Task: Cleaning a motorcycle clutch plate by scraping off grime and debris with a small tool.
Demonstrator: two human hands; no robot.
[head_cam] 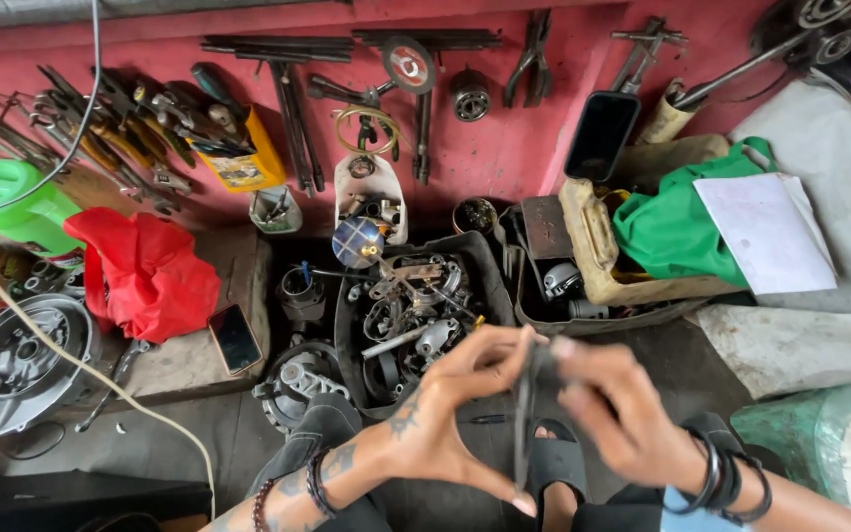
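A tray [490, 271] of engine parts [414, 300] lies before the hands, a phone [234, 338] and cloth [150, 271] to its left, a bag [677, 232] to its right, tools [140, 123] behind.

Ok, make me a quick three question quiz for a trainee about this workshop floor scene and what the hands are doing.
1. True or false: both hands grip the thin dark strip.
2. What lies just right of the red cloth? A) a phone B) a hammer C) a cup
3. Which colour is the bag under the white paper?

Key:
1. True: the left hand and right hand pinch it between them.
2. A, a phone.
3. Green.
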